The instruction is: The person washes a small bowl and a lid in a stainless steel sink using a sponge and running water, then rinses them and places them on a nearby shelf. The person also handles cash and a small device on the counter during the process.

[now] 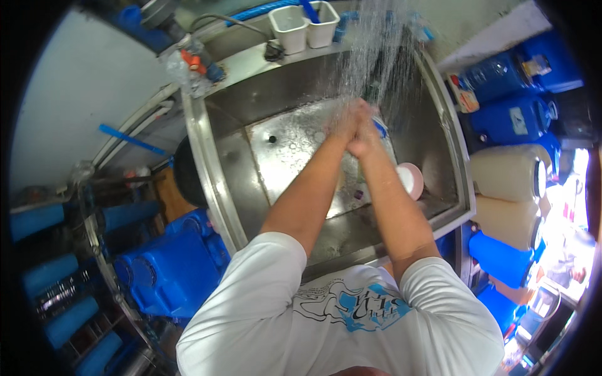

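Observation:
Under a broad stream of falling water [376, 50], my left hand [343, 120] and my right hand [362, 139] are pressed together over a stainless steel sink [221, 135]. Spray and motion smear the fingers, so whether anything lies between the palms is hidden. Just beyond my right hand, part of a blue object [380, 128] shows in the basin. A pink and white round bowl [411, 180] rests tilted against the sink's right side, beside my right forearm. Near it on the sink bottom is a small dark purple piece [358, 194].
Two white plastic containers [289, 31] stand on the sink's back ledge, one holding a blue handle. An orange-handled fitting [192, 61] is at the back left corner. Blue jerrycans [182, 266] crowd the left; pale jerrycans [506, 172] and blue ones line the right.

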A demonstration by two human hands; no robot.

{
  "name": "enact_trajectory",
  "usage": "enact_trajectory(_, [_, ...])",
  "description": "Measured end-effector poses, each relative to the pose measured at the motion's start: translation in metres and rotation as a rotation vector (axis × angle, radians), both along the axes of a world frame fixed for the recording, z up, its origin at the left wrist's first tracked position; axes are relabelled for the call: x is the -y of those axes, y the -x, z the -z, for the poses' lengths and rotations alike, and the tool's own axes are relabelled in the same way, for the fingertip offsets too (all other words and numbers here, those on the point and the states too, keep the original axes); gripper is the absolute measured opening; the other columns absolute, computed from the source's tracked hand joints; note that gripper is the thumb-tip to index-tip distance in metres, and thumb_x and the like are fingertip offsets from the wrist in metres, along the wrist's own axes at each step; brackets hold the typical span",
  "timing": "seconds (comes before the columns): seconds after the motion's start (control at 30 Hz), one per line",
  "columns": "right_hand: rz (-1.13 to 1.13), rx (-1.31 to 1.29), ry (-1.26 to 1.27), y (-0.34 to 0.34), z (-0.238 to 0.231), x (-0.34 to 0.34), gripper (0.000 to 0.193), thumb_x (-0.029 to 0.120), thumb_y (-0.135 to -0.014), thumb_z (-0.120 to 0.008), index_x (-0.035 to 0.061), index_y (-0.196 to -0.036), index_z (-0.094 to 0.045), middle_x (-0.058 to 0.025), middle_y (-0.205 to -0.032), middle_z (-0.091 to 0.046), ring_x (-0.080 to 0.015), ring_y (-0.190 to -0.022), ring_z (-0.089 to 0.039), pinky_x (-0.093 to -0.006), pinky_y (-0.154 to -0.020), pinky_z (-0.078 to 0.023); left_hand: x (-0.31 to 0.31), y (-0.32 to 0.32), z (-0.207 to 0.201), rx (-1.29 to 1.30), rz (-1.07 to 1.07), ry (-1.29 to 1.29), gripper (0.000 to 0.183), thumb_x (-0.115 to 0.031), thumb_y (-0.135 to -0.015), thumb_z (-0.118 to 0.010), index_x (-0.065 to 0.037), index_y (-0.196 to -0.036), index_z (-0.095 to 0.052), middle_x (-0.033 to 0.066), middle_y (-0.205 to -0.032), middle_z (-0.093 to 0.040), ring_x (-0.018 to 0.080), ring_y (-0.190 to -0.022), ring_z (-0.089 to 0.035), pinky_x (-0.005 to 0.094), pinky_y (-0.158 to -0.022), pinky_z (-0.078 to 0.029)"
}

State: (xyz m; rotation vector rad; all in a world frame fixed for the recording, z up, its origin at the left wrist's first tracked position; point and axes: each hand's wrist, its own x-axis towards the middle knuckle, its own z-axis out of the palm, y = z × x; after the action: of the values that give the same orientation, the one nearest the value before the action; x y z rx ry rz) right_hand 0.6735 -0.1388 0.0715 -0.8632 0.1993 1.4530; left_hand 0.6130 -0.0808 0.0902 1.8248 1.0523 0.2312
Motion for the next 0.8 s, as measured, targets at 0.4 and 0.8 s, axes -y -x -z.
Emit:
enact_trajectory(0.4, [-1.236,2.572,-0.535,0.028,-0.022,-0.04,0.021,0.016,-0.081,-0.055,0.0036,-0.081,-0.072,-0.0168,-0.1,-0.068,-0.036,-0.102,-0.062,-0.0457,-0.086,-0.051,-0.184,0.204,-0.056,1.3,-0.833,0.832,0.083,-0.073,-0.088,-0.04,0.006,-0.103,-0.057,0.0205,-0.103,-0.064,0.0313,-0.092,-0.061,0.0441,-0.084,-0.051])
enact_trajectory(0.8, [-0.872,1.777,-0.26,-0.045,-0.037,0.068,0.027,0.02,-0.093,-0.054,0.0006,-0.107,-0.065,-0.0194,-0.101,-0.067,-0.0362,-0.095,-0.065,-0.0412,-0.084,-0.052,-0.251,0.212,-0.025,0.925,-0.971,0.334,0.032,-0.031,-0.098,-0.054,-0.003,-0.112,-0.061,0.0108,-0.106,-0.064,0.0256,-0.102,-0.062,0.041,-0.09,-0.053])
